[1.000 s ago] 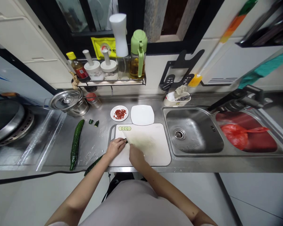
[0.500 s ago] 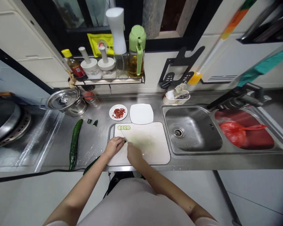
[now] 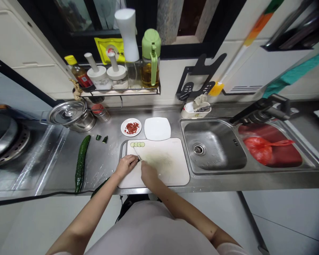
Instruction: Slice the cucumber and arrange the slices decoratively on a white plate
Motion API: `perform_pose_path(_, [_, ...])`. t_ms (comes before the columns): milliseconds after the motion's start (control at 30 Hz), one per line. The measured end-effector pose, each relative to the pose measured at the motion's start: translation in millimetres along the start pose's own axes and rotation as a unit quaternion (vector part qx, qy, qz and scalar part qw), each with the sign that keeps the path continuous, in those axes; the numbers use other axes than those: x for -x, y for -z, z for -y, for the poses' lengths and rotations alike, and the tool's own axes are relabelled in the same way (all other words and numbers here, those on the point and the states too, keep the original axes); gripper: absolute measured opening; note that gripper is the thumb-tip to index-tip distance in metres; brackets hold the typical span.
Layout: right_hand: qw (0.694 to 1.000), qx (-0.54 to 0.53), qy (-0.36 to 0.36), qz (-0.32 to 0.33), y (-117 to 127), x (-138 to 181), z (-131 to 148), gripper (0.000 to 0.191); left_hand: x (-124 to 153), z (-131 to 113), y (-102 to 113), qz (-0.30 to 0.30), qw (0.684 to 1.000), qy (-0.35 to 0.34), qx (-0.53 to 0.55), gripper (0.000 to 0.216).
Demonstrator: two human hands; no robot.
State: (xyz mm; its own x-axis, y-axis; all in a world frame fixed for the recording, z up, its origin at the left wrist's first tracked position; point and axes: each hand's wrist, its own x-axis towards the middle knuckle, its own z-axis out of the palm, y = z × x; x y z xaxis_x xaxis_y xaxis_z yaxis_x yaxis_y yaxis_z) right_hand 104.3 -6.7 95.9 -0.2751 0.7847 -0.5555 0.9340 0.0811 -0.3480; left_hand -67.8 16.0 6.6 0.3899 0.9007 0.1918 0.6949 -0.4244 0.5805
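My left hand [image 3: 126, 165] rests on the white cutting board [image 3: 175, 173], fingers curled over a cucumber piece that is almost wholly hidden beneath them. My right hand [image 3: 148, 173] is closed on a knife handle. The knife blade [image 3: 136, 154] shows edge-on, right beside my left fingertips. A short row of cucumber slices [image 3: 137, 144] lies at the board's far left corner. A whole cucumber [image 3: 80, 163] lies on the steel counter to the left. Another dark green cucumber piece [image 3: 99, 185] pokes out under my left forearm.
Behind the board are a small plate of chopped red chili [image 3: 131, 127] and an empty white square plate [image 3: 157, 128]. A lidded steel pot [image 3: 69, 115] and two cucumber ends [image 3: 101, 138] are at the left. The sink [image 3: 212, 150] is to the right, with a red bag [image 3: 257, 148] beyond it.
Both hands and the knife have shifted slightly left along the board, and the blade now stands closer to my left fingers. The view has drifted a little.
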Motion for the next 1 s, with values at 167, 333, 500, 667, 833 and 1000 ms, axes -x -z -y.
perform_pose_path(167, [1.0,0.0,0.007,-0.001,0.5,-2.1,-3.5,0.035,-0.7,-0.4,1.0,0.003,1.0,0.0,0.006,0.022])
perform_pose_path(333, [1.0,-0.001,0.005,0.003,-1.6,-1.1,-4.6,0.037,-0.8,-0.9,1.2,-0.001,1.0,-0.001,0.005,0.022])
perform_pose_path(500, [1.0,0.013,-0.007,0.014,-1.3,0.1,-2.5,0.037,-0.4,-0.4,-0.4,0.001,1.0,0.004,0.002,0.021])
perform_pose_path(667, [1.0,0.017,-0.002,0.009,0.4,-1.0,-1.5,0.039,-0.6,-0.3,0.0,0.0,1.0,0.003,0.004,0.021])
perform_pose_path(833, [1.0,0.006,-0.004,0.012,-2.2,-1.0,-7.8,0.04,-1.7,-0.4,1.3,0.004,1.0,0.004,0.019,0.021])
perform_pose_path(1000, [1.0,0.011,0.016,0.011,-0.2,-4.9,-10.5,0.042,-2.6,-0.4,1.3,0.005,1.0,0.011,0.026,0.021])
